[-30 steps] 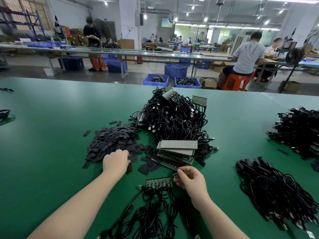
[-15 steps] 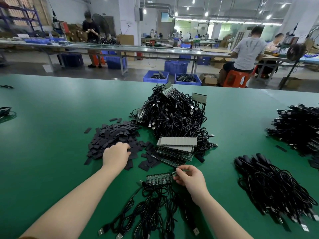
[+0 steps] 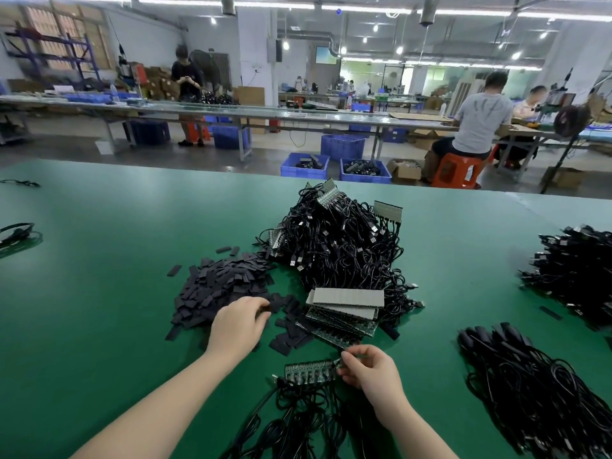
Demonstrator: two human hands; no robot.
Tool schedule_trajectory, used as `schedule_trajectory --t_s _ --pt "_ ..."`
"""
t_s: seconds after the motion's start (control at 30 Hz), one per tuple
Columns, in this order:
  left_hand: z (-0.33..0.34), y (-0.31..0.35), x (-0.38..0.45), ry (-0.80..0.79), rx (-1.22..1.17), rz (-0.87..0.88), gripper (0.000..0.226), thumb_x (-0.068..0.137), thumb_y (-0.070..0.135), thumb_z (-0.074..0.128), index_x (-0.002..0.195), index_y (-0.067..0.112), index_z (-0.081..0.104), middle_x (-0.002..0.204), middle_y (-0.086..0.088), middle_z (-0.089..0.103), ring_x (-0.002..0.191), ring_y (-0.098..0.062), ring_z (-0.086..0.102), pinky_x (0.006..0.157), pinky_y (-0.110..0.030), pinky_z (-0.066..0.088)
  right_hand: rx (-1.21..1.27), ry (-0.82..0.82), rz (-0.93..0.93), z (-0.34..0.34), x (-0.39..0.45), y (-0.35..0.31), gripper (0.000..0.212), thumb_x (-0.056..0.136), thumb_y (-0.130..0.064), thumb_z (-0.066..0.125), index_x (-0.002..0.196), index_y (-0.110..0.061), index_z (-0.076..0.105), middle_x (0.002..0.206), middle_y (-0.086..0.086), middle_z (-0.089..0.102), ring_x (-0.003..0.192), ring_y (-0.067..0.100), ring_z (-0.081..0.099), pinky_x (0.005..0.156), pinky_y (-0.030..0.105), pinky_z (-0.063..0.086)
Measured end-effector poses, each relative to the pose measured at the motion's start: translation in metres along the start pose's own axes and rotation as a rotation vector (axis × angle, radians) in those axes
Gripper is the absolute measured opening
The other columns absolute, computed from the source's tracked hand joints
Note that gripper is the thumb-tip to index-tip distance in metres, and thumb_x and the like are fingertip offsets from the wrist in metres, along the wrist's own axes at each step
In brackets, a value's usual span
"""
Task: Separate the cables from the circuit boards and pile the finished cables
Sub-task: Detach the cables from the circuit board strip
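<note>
Circuit board (image 3: 309, 372) – narrow green strip, row of connectors along it, black cables (image 3: 298, 415) hanging off toward the viewer – lies on the green counter (image 3: 99, 293), near edge. Right hand (image 3: 369, 369) pinches its right end. Left hand (image 3: 236, 326) has its fingers curled into the heap of flat black sleeves (image 3: 218, 286), pinching one. Just beyond, a stack of stripped boards (image 3: 344, 313), count unclear. Behind it one big tangle of boards and cables (image 3: 337, 240). Two more cable piles on the right – near pile (image 3: 536, 392), far pile (image 3: 576, 270).
</note>
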State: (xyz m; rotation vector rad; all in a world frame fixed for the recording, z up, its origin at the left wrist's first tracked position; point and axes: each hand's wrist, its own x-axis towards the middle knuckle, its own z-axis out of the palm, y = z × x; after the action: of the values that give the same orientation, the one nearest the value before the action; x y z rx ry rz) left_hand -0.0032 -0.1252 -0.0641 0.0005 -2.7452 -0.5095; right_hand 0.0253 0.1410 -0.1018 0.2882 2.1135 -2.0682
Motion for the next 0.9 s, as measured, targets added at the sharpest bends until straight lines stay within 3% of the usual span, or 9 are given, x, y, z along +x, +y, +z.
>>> schedule_trajectory --t_s 0.2,0.33,0.4,0.5,0.6,0.77,0.9 --pt "0.005 0.059 -0.025 -0.005 -0.247 0.242 0.026 0.094 0.034 0.058 0.119 0.027 0.064 0.104 0.017 0.065 0.092 0.004 0.056 0.089 -0.022 0.045 0.021 0.0 -0.036 0.002 0.002 0.002 0.006 0.09 -0.005 0.071 0.095 -0.003 0.068 0.072 0.009 0.074 0.068 0.019 0.073 0.06 0.022 0.056" --pt "0.026 0.1 -0.044 -0.143 -0.448 0.157 0.025 0.093 0.034 0.057 0.118 0.03 0.063 0.104 0.017 0.06 0.092 0.004 0.054 0.087 -0.022 0.047 0.022 -0.003 -0.072 0.001 0.001 0.002 0.011 0.087 -0.004 0.074 0.097 -0.003 0.067 0.072 0.011 0.074 0.065 0.016 0.071 0.06 0.024 0.057" --pt "0.038 0.114 -0.051 -0.205 -0.487 0.103 0.025 0.093 0.034 0.056 0.117 0.031 0.062 0.109 0.015 0.059 0.098 -0.002 0.056 0.09 -0.027 0.047 -0.043 0.02 -0.092 0.0 0.0 0.004 0.009 0.086 -0.003 0.072 0.095 -0.004 0.069 0.072 0.01 0.074 0.066 0.017 0.069 0.063 0.032 0.058" --pt "0.049 0.122 -0.058 -0.218 -0.497 0.043 0.023 0.094 0.033 0.054 0.116 0.033 0.06 0.115 0.015 0.056 0.104 -0.007 0.055 0.091 -0.031 0.047 -0.146 0.083 -0.131 -0.001 -0.001 0.006 0.013 0.083 -0.001 0.066 0.087 -0.013 0.072 0.076 0.014 0.073 0.069 0.022 0.067 0.071 0.045 0.058" --pt "0.052 0.121 -0.059 -0.226 -0.482 0.052 0.022 0.095 0.034 0.053 0.116 0.035 0.058 0.116 0.016 0.054 0.103 -0.008 0.056 0.089 -0.032 0.048 -0.155 0.109 -0.162 0.0 -0.003 0.006 0.017 0.083 -0.003 0.066 0.082 -0.019 0.073 0.078 0.01 0.074 0.076 0.025 0.07 0.076 0.046 0.058" --pt "0.052 0.114 -0.054 -0.257 -0.434 0.062 0.022 0.095 0.033 0.053 0.117 0.034 0.056 0.117 0.01 0.058 0.104 -0.013 0.057 0.088 -0.035 0.048 0.074 0.035 -0.128 -0.001 -0.005 0.006 0.02 0.091 0.003 0.062 0.101 -0.011 0.073 0.087 0.008 0.077 0.083 0.023 0.075 0.074 0.033 0.061" --pt "0.054 0.109 -0.051 -0.259 -0.397 0.034 0.023 0.095 0.033 0.054 0.118 0.035 0.056 0.111 0.01 0.065 0.104 -0.013 0.06 0.082 -0.031 0.048 0.171 -0.015 -0.17 -0.001 -0.008 0.009 0.024 0.094 0.004 0.06 0.11 -0.009 0.071 0.085 0.006 0.076 0.071 0.013 0.068 0.07 0.022 0.056"
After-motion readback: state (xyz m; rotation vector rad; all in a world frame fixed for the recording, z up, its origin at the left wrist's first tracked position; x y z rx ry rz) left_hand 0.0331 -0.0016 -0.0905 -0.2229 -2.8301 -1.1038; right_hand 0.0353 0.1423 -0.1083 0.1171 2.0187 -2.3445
